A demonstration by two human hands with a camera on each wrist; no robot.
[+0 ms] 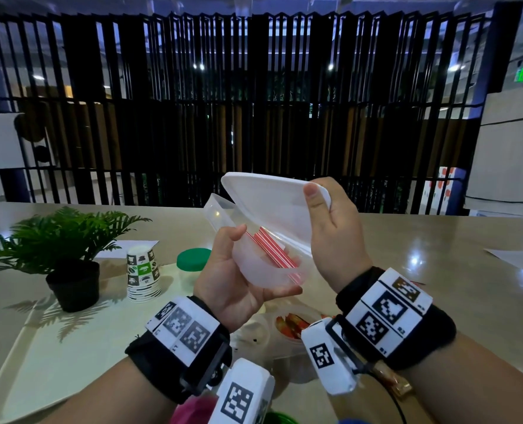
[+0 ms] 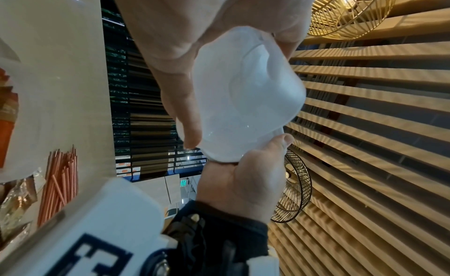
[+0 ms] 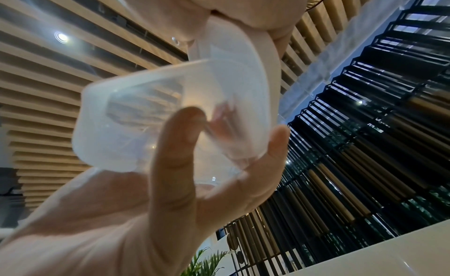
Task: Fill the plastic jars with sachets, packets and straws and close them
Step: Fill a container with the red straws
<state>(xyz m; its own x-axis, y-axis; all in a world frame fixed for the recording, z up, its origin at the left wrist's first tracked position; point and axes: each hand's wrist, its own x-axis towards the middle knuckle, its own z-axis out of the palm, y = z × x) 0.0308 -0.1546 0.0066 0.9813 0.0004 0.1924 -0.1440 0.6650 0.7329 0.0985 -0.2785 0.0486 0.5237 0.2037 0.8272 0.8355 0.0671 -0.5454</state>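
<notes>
My left hand (image 1: 254,264) grips a clear plastic jar (image 1: 254,270) in the air, tilted, with thumb on its near wall and fingers under it. Red-and-white striped straws (image 1: 269,249) lie inside the jar. My right hand (image 1: 324,215) pinches the white lid (image 1: 269,203) by its right edge, and the lid slants over the jar's open mouth, lifted at the far side. From the left wrist, the jar (image 2: 243,97) shows from below. From the right wrist, the lid (image 3: 243,59) sits above the jar (image 3: 146,116). More loose straws (image 2: 60,184) lie on the table.
A potted plant (image 1: 70,255), a stack of paper cups (image 1: 143,273) and a green lid (image 1: 192,260) stand on a pale tray (image 1: 39,362) to the left. Below my hands is another jar with red-orange packets (image 1: 290,324). Sachets (image 2: 14,199) lie beside the loose straws.
</notes>
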